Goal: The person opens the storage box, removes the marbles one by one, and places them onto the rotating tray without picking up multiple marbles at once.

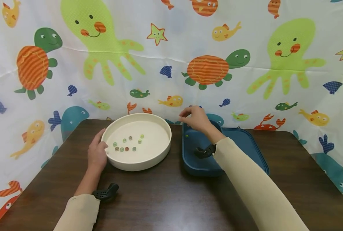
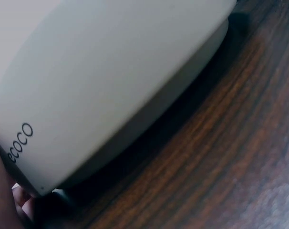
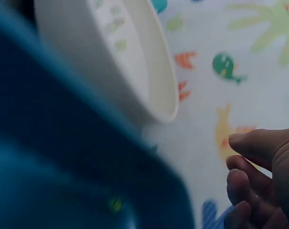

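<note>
My left hand (image 1: 97, 150) grips the left side of a round cream tray (image 1: 136, 163), thumb at the rim and fingers round the outer wall. In the left wrist view, fingers (image 2: 21, 196) show at the tray's lower edge near the lettering "ecoco". Several small green and brown round pieces (image 1: 126, 149) lie spread on the tray floor. Over the far left corner of a blue bin (image 1: 200, 170) is my right hand (image 1: 196, 118), its fingers loosely bent; no piece shows between thumb and fingers. One small green piece (image 3: 116, 204) lies inside the bin.
A flat blue lid or tray (image 1: 246, 141) lies to the right of the bin, partly behind the right sleeve. Both containers stand on a dark wooden table (image 1: 148, 199). A white curtain (image 1: 171, 38) with printed sea animals hangs right behind them.
</note>
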